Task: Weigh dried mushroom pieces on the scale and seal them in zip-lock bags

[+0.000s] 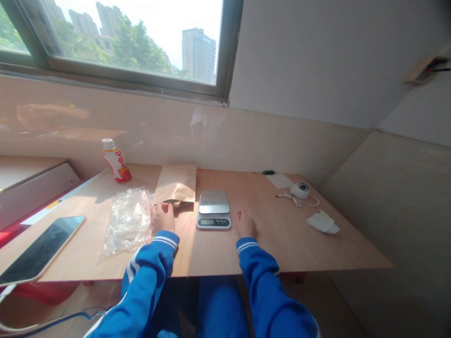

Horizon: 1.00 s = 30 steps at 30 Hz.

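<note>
Blue sleeves [143, 274] carry both your forearms forward over the front edge of the wooden desk [285, 244]. Your left hand [163, 218] lies back-up at the lower edge of the kraft paper bag [175, 183], which lies flat on the desk. Its fingers [165, 206] touch the bag's edge; you cannot tell whether they pinch it. A clear plastic bag [128, 221] lies just beside this hand. Your right hand [245, 224] rests on the desk with its fingers [242, 216] relaxed, slightly open and holding nothing. A digital kitchen scale [213, 210] sits between your hands. A white-capped plastic bottle [117, 160] stands beyond the plastic bag, and a smartphone [42, 249] lies at the left.
</note>
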Motion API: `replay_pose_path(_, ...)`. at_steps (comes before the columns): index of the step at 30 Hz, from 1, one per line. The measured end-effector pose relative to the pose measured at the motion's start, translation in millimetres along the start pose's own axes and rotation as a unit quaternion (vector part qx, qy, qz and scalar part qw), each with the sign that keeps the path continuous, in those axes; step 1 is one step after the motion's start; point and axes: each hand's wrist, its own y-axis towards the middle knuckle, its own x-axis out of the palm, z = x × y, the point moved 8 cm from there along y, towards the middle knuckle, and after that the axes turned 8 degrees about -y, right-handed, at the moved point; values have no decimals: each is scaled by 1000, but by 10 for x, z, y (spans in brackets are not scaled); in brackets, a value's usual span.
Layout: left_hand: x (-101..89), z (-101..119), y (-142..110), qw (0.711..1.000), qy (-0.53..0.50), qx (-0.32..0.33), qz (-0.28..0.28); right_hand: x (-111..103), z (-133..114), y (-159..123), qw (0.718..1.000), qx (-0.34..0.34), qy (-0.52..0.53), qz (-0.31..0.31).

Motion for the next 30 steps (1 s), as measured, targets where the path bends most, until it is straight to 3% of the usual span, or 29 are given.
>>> replay_pose_path(8, -25, -25, -27, 999, 8, -24, 34, -8, -1, -9, 1000, -2, 2, 9)
replay_pose_path(16, -24, -54, -73, 1000, -21, 3, -6, -5, -1, -15, 1000, -8, 6, 21)
replay_pose_path(23, 25, 89, -204, 990, 79, 116, -30, 21, 9, -6, 1000, -14, 5, 22)
replay_pose_path(30, 43, 98, -204, 991, 2, 107, -81, 33, 26, -13, 999, -23, 16, 21)
